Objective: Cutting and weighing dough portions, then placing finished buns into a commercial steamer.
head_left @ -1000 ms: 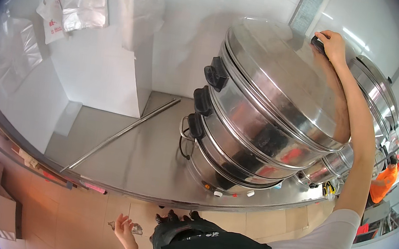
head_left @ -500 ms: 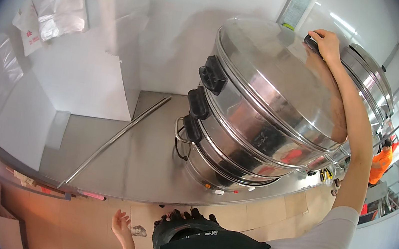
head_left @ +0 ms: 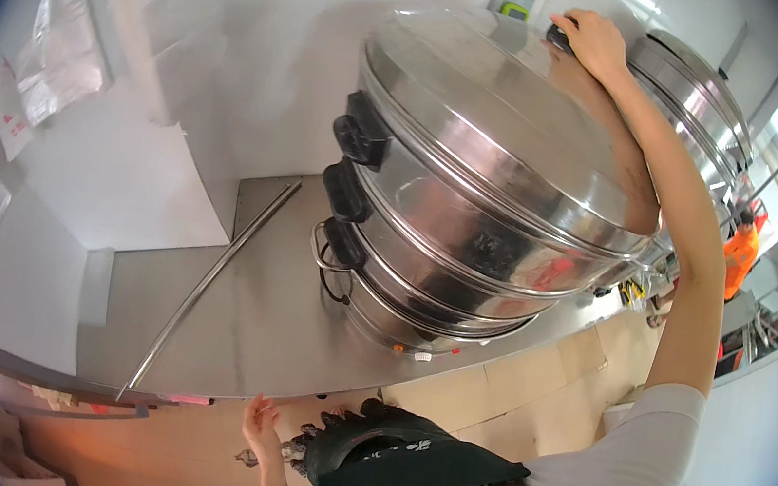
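Observation:
My right hand (head_left: 596, 46) is closed around the black lid knob (head_left: 561, 36) on top of a tall stainless steel steamer. Its domed lid (head_left: 488, 89) appears to rest on the upper steamer tier (head_left: 483, 197), with my forearm reaching along its right side. Black side handles (head_left: 361, 130) stick out on the left of the stacked tiers. Low in front of the counter, my left hand (head_left: 261, 428) is held up beside my dark apron (head_left: 408, 472), empty, its fingers loosely bent and apart.
The steamer stands on a metal counter (head_left: 229, 340) with a thin metal rod (head_left: 206, 293) lying left of it. A second steamer (head_left: 693, 96) stands behind. Plastic bags (head_left: 64, 58) hang on the left wall. A person in orange (head_left: 739, 258) is at the far right.
My view has shifted, so the steamer sits further left and higher. My right hand stays on the lid knob. My left hand has risen slightly towards the counter edge.

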### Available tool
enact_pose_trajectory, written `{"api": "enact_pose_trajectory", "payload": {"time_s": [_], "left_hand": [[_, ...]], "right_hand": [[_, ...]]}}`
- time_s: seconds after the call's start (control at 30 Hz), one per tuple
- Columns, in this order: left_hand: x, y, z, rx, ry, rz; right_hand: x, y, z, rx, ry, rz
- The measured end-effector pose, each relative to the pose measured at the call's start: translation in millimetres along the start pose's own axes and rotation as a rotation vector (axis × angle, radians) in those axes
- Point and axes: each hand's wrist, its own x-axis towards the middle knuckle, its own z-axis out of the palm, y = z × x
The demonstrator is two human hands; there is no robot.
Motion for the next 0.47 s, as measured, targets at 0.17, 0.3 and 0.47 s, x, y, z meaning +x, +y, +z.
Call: {"api": "enact_pose_trajectory", "payload": {"time_s": [0.17, 0.3, 0.47], "left_hand": [[5, -22, 13, 0.067, -0.116, -0.009], [-16, -47, 8, 0.17, -0.073, -0.102], [-40, -113, 3, 0.154, 0.111, -0.399]], "right_hand": [[-22, 79, -32, 0.116, 0.246, -0.016], [-124, 235, -55, 0.506, 0.331, 0.485], [-333, 332, 97, 0.074, 0.302, 0.611]]}}
